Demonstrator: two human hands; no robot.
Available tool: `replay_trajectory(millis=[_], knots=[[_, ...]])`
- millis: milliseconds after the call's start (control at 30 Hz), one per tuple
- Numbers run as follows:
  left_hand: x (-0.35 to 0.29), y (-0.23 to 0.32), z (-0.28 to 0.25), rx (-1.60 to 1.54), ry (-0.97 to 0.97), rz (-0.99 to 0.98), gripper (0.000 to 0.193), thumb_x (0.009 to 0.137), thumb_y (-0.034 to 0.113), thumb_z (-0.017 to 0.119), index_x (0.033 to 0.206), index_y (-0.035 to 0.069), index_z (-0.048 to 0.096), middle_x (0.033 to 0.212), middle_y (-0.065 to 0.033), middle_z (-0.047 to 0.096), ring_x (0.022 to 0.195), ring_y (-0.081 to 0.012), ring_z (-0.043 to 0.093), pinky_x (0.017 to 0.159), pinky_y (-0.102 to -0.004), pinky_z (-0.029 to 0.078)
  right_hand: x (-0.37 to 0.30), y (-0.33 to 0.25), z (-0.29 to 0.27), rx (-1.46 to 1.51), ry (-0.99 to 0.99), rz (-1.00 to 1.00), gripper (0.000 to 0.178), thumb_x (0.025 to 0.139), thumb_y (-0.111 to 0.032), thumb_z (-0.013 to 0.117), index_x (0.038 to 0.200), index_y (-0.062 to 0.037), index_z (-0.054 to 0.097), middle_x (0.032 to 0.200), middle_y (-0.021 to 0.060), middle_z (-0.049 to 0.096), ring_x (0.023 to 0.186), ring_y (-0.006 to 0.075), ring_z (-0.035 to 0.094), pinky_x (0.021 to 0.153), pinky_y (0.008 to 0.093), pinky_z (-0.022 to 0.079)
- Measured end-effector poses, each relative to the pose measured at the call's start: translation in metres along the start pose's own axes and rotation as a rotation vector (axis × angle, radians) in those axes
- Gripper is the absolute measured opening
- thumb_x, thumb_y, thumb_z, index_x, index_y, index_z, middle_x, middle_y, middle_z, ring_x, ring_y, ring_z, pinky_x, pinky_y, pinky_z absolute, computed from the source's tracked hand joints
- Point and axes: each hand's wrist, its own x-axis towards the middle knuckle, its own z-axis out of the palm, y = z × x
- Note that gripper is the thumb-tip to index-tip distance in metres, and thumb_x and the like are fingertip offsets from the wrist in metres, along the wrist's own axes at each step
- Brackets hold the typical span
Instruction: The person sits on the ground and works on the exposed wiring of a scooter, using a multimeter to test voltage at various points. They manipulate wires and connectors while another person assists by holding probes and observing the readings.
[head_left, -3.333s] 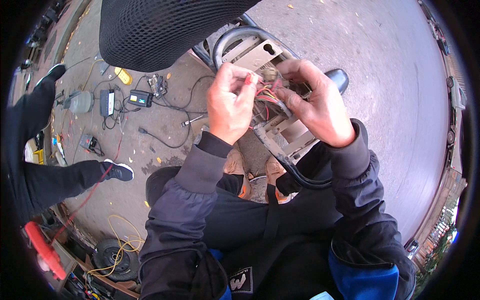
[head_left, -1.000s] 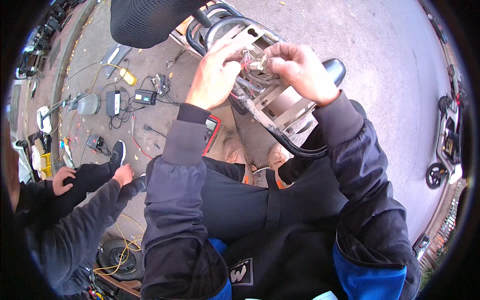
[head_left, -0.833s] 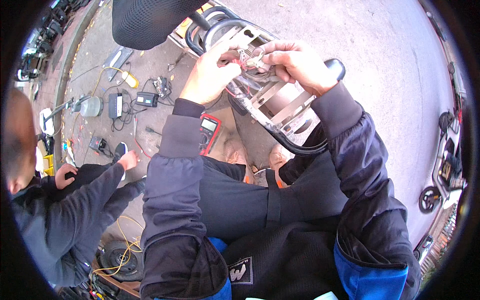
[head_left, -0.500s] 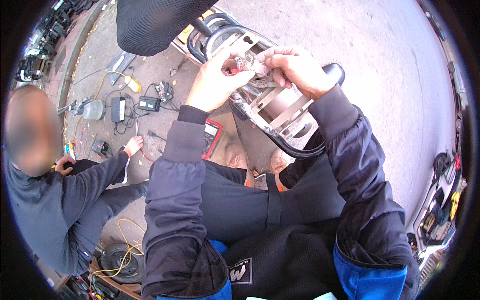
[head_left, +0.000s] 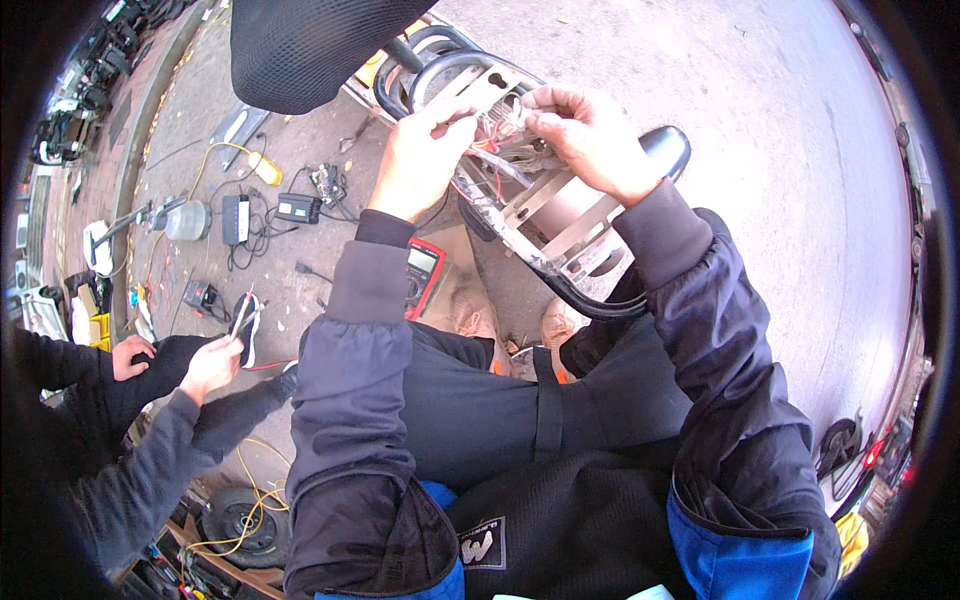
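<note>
Pinching wires (head_left: 492,136) with narrow left grip (head_left: 415,162) and right grip (head_left: 597,142) over metal frame (head_left: 590,226). Nearby: black mesh seat (head_left: 318,50), red multimeter (head_left: 425,264) partly behind left sleeve (head_left: 366,280). Farther left: translucent container (head_left: 187,221), contents too small to tell.

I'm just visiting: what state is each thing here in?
Left grip: fingertips look closed on wires
Right grip: fingertips look pinched on wires
Wires: bunched, exposed
Frame: uncovered
Meter: face up, partly hidden by sleeve; on or off unclear
Wheel: lying flat, yellow cord draped over it
Other person's hand: holding thin tool
</note>
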Motion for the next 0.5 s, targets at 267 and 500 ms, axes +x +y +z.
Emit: replay_trajectory(millis=[267,500], knots=[[0.0001,-0.0039,-0.0007,-0.062,-0.038,0.034,0.037,0.098,0.011,0.067,0.132,-0.003,0.059,0.119,-0.0119,0.070,0.111,-0.0173,0.066,0.096,-0.0329,0.054,0.0034,0.0037,0.0038,0.066,0.004,-0.059,0.030,0.093,-0.012,0.067,0.118,0.0038,0.073,0.099,0.0112,0.076,0.092,0.0158,0.071,0.089,0.0319,0.057],[-0.0044,-0.0015,-0.0098,-0.032,0.094,-0.142,0.028,0.099,0.013,0.073,0.123,0.000,0.068,0.109,-0.0087,0.072,0.097,-0.0116,0.066,0.090,-0.0293,0.054,-0.0015,-0.0020,0.0063,-0.074,0.098,-0.213,0.030,0.095,-0.011,0.066,0.121,0.0033,0.072,0.097,0.0135,0.077,0.088,0.0175,0.073,0.084,0.0322,0.059]])
